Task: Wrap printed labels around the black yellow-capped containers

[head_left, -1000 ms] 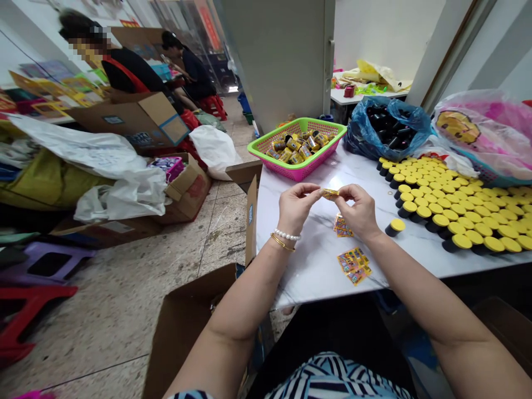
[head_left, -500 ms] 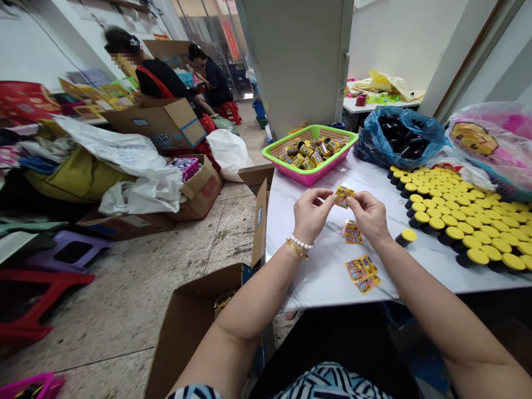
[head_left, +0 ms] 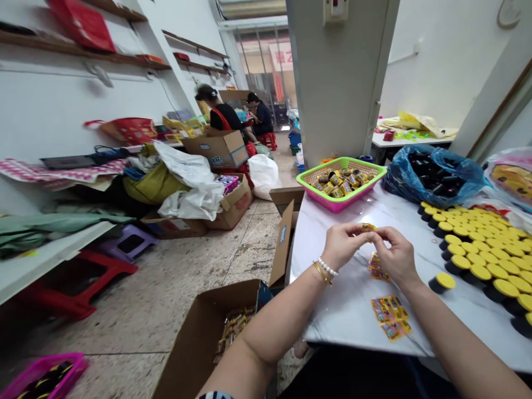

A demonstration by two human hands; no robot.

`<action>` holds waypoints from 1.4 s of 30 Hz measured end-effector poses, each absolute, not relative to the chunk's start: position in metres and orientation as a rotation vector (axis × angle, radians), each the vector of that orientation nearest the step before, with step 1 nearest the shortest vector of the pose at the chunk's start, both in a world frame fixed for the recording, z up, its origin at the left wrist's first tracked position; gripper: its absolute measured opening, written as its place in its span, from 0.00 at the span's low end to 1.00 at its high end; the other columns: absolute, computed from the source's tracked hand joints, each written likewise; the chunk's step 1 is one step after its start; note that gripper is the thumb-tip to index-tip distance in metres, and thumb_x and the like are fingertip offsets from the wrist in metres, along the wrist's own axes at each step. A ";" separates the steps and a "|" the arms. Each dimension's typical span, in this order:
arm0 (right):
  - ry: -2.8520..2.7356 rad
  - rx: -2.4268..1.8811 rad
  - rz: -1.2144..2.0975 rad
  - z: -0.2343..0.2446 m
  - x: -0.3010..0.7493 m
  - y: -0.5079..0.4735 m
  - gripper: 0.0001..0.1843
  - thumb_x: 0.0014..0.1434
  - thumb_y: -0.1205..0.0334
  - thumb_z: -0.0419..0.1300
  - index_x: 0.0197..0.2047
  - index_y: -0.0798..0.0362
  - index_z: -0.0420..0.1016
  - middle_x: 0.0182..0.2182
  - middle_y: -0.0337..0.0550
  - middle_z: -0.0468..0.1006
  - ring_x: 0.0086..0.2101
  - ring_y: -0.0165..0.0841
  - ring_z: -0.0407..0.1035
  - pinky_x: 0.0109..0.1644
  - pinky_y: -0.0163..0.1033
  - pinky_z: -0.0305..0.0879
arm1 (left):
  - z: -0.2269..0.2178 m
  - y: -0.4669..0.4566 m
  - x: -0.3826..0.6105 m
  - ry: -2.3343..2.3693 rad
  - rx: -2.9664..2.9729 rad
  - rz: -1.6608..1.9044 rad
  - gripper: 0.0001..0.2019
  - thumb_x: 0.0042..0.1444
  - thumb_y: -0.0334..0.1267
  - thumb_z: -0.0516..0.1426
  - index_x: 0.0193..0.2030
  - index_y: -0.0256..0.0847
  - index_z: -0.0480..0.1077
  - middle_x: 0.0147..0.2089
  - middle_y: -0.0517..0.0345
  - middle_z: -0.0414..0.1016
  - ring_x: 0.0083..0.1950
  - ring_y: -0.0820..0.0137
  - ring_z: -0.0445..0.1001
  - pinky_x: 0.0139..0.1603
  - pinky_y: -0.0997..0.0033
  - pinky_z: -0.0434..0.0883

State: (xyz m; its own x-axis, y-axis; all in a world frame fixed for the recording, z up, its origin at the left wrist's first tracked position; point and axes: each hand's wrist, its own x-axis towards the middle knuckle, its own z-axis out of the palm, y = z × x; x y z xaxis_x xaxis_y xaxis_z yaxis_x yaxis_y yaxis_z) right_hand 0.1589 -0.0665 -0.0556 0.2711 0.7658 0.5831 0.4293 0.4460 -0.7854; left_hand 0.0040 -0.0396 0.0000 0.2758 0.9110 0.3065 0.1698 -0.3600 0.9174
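My left hand (head_left: 346, 246) and my right hand (head_left: 394, 256) meet over the table, fingertips pinched together on a small yellow printed label (head_left: 368, 227). Most of that label is hidden behind the fingers. Just below my right hand lies a small pile of similar labels (head_left: 378, 268), partly covered by the hand. Nearer the table's front edge is a second pile of labels (head_left: 390, 317), spread out. A single black cylinder with a yellow top (head_left: 442, 282) stands to the right of my right wrist.
A green-rimmed pink basket (head_left: 305, 185) holds small yellow-labelled containers. Rows of yellow-topped black cylinders (head_left: 482, 246) cover the table's right side. Behind them sits a blue bag (head_left: 399, 172) of black pieces. An open cardboard box (head_left: 187, 327) stands lower left. Two people sit farther back.
The view has swung up and to the left. My hands have come closer together, and the label, earlier facing up between them, is now mostly covered by the fingers.
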 end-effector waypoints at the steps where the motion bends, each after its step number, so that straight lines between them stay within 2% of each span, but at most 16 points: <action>1: -1.376 -1.166 0.290 -0.055 0.159 -0.066 0.11 0.66 0.51 0.64 0.37 0.49 0.79 0.34 0.41 0.81 0.36 0.37 0.74 0.45 0.44 0.70 | 0.001 -0.038 0.003 0.980 1.636 1.077 0.17 0.50 0.49 0.72 0.39 0.37 0.87 0.33 0.47 0.84 0.27 0.72 0.70 0.25 0.72 0.65; 4: -1.472 -1.186 0.169 -0.045 0.170 -0.077 0.12 0.69 0.52 0.61 0.39 0.49 0.80 0.36 0.43 0.81 0.38 0.38 0.75 0.44 0.44 0.72 | 0.002 -0.033 0.001 0.995 1.301 0.918 0.17 0.46 0.47 0.74 0.33 0.33 0.84 0.30 0.49 0.81 0.23 0.79 0.63 0.20 0.76 0.53; 6: -1.512 -1.291 -0.038 -0.040 0.185 -0.097 0.12 0.70 0.52 0.60 0.43 0.49 0.81 0.43 0.48 0.81 0.44 0.41 0.75 0.51 0.48 0.73 | 0.002 -0.029 0.001 0.965 1.124 0.869 0.15 0.48 0.42 0.73 0.38 0.32 0.85 0.36 0.47 0.83 0.22 0.82 0.60 0.19 0.79 0.47; 9: -1.512 -1.618 -0.408 -0.041 0.215 -0.136 0.16 0.68 0.52 0.62 0.52 0.52 0.81 0.57 0.58 0.76 0.54 0.50 0.72 0.61 0.58 0.69 | 0.000 -0.021 0.002 0.896 0.915 0.780 0.12 0.53 0.37 0.70 0.41 0.31 0.83 0.45 0.44 0.84 0.22 0.85 0.60 0.17 0.83 0.46; 11: -1.539 -1.849 -0.496 -0.050 0.233 -0.161 0.18 0.67 0.53 0.63 0.55 0.54 0.81 0.60 0.62 0.74 0.55 0.54 0.71 0.61 0.61 0.69 | 0.001 -0.019 0.003 0.823 0.832 0.696 0.11 0.55 0.35 0.69 0.43 0.31 0.82 0.46 0.43 0.84 0.23 0.85 0.63 0.16 0.85 0.49; 14: -1.594 -2.007 -0.357 -0.067 0.249 -0.182 0.15 0.67 0.58 0.60 0.52 0.55 0.82 0.53 0.60 0.79 0.48 0.50 0.75 0.54 0.56 0.74 | 0.005 -0.022 0.004 0.762 0.755 0.630 0.07 0.59 0.32 0.67 0.43 0.30 0.81 0.44 0.45 0.85 0.23 0.84 0.64 0.16 0.88 0.51; 16: -1.564 -1.937 -0.172 -0.070 0.251 -0.181 0.14 0.67 0.59 0.59 0.50 0.54 0.82 0.46 0.55 0.82 0.43 0.45 0.77 0.50 0.53 0.76 | 0.007 -0.025 0.005 0.751 0.726 0.619 0.06 0.60 0.30 0.66 0.42 0.30 0.79 0.43 0.45 0.84 0.22 0.85 0.63 0.15 0.88 0.51; 18: -1.459 -1.736 0.113 -0.064 0.246 -0.169 0.14 0.65 0.56 0.63 0.49 0.53 0.82 0.42 0.51 0.84 0.38 0.41 0.78 0.47 0.50 0.78 | 0.007 -0.026 0.006 0.746 0.702 0.615 0.05 0.60 0.29 0.65 0.42 0.29 0.78 0.43 0.46 0.84 0.22 0.85 0.63 0.15 0.89 0.51; 21: -1.247 -1.322 0.596 -0.041 0.232 -0.141 0.20 0.61 0.50 0.70 0.52 0.51 0.81 0.37 0.44 0.85 0.34 0.37 0.81 0.44 0.46 0.81 | 0.005 -0.025 0.007 0.745 0.668 0.626 0.05 0.61 0.28 0.64 0.43 0.29 0.77 0.40 0.48 0.83 0.21 0.85 0.63 0.14 0.89 0.50; 24: -1.147 -1.071 0.799 -0.024 0.218 -0.113 0.22 0.57 0.49 0.73 0.52 0.50 0.82 0.38 0.42 0.85 0.35 0.36 0.82 0.44 0.45 0.81 | 0.003 -0.023 0.007 0.743 0.645 0.638 0.04 0.61 0.28 0.65 0.41 0.30 0.76 0.36 0.51 0.82 0.20 0.84 0.63 0.13 0.88 0.49; 31: -1.167 -1.134 0.682 -0.033 0.209 -0.098 0.18 0.56 0.52 0.74 0.48 0.50 0.83 0.35 0.39 0.84 0.34 0.34 0.79 0.45 0.44 0.80 | 0.004 -0.020 0.007 0.749 0.605 0.656 0.07 0.59 0.30 0.67 0.37 0.31 0.73 0.32 0.54 0.78 0.19 0.85 0.61 0.12 0.87 0.48; 38: -1.434 -1.206 0.265 -0.019 0.199 -0.112 0.13 0.59 0.63 0.69 0.48 0.47 0.83 0.44 0.42 0.83 0.39 0.34 0.78 0.50 0.46 0.79 | 0.002 -0.019 0.009 0.756 0.604 0.674 0.09 0.58 0.31 0.69 0.34 0.32 0.72 0.31 0.55 0.76 0.19 0.85 0.61 0.14 0.86 0.48; 42: -1.522 -1.125 0.219 -0.015 0.194 -0.113 0.14 0.60 0.66 0.67 0.49 0.46 0.82 0.48 0.44 0.82 0.46 0.37 0.78 0.52 0.47 0.80 | 0.002 -0.021 0.008 0.749 0.684 0.703 0.10 0.58 0.33 0.69 0.35 0.31 0.74 0.31 0.55 0.76 0.20 0.84 0.63 0.15 0.86 0.50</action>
State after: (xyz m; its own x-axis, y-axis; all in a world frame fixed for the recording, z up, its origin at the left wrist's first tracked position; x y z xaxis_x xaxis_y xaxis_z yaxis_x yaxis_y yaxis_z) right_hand 0.1936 -0.1129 -0.0146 0.1348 0.7350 0.6645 0.5180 0.5194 -0.6796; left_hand 0.0081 -0.0210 0.0024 0.5359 0.7632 -0.3612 -0.3126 0.5767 0.7548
